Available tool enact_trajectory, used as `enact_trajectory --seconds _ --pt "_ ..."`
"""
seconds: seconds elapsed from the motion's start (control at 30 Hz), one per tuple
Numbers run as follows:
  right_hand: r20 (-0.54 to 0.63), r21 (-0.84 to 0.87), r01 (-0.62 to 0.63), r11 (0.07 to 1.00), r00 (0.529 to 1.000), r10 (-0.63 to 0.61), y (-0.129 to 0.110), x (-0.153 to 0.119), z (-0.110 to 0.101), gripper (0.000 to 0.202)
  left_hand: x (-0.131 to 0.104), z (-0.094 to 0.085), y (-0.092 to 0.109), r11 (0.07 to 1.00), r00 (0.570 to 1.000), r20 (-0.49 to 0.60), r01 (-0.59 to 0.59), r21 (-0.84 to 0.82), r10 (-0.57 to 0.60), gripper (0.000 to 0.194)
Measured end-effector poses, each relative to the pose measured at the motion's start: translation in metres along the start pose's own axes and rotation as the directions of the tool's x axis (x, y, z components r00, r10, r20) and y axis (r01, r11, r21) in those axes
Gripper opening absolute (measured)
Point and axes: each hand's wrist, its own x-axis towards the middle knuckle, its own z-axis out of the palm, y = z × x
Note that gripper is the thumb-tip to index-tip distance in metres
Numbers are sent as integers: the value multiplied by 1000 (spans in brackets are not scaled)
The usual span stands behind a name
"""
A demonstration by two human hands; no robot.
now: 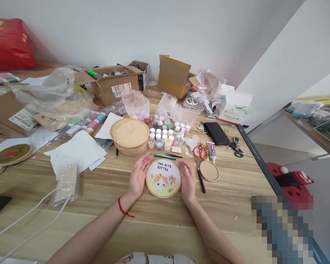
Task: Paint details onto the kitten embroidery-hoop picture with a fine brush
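A round wooden plaque [163,178] lies flat on the wooden table [104,205]. It shows a painted orange-and-white cat and the words "THE KITS KITTEN". My left hand [139,176] rests edge-down against the plaque's left rim, fingers straight and together. On the opposite rim my right hand [186,179] stands the same way. Both palms face the plaque and neither hand has fingers curled around it. A red string circles my left wrist.
Behind the plaque lie pens [165,156], a stack of wooden discs [130,135], small paint pots [165,134], red scissors [200,151], a glue tube [211,151], a small disc [209,171] and a brush [200,179]. White paper [77,152], bags and cardboard boxes [173,75] crowd the left and back. The table edge [260,161] runs on the right.
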Motion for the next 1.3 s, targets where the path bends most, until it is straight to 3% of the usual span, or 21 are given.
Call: enact_trajectory --seconds 0.17,0.4,1.1,1.3 --pt "-53 15 10 1000 999 -10 -1 -2 5 26 -6 7 -13 992 991 -79 -103 76 109 42" --pt "-44 42 32 999 999 -30 -4 -7 7 29 -14 8 -14 978 981 -68 -172 117 180 41" --pt "27 -55 16 998 1000 -15 -3 -7 4 26 -11 9 -7 990 993 -57 -101 95 107 38" --pt "-2 -91 -15 996 1000 14 -1 -6 4 28 -11 10 -4 993 995 -59 -70 96 76 39"
